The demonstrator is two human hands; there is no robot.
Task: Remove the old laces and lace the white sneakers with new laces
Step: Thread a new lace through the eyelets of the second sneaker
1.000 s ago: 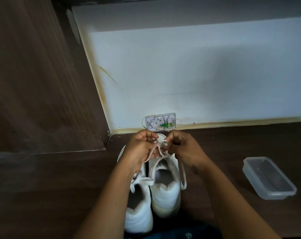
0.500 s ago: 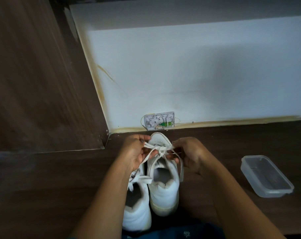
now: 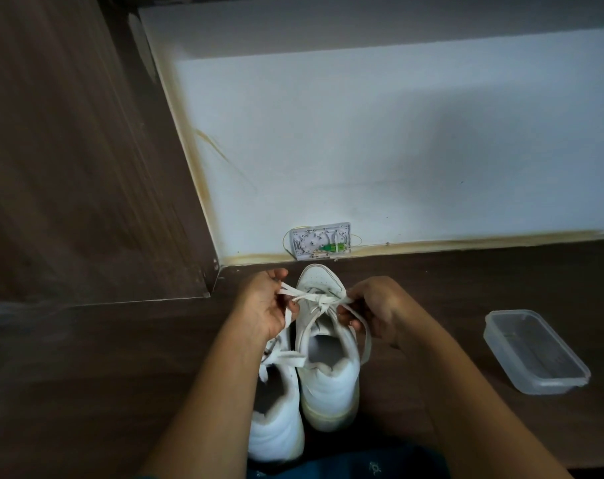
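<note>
Drawn apart since before, left hand (image 3: pixel 263 308) and right hand (image 3: pixel 376 305) each pinch the lace (image 3: pixel 323 300) over one sneaker (image 3: pixel 330 382).

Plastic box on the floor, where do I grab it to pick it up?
Come from above and pinch the plastic box across its narrow width, thumb on one long wall, fingers on the other. It sits flat on the floor, both long sides seemingly free.
</note>
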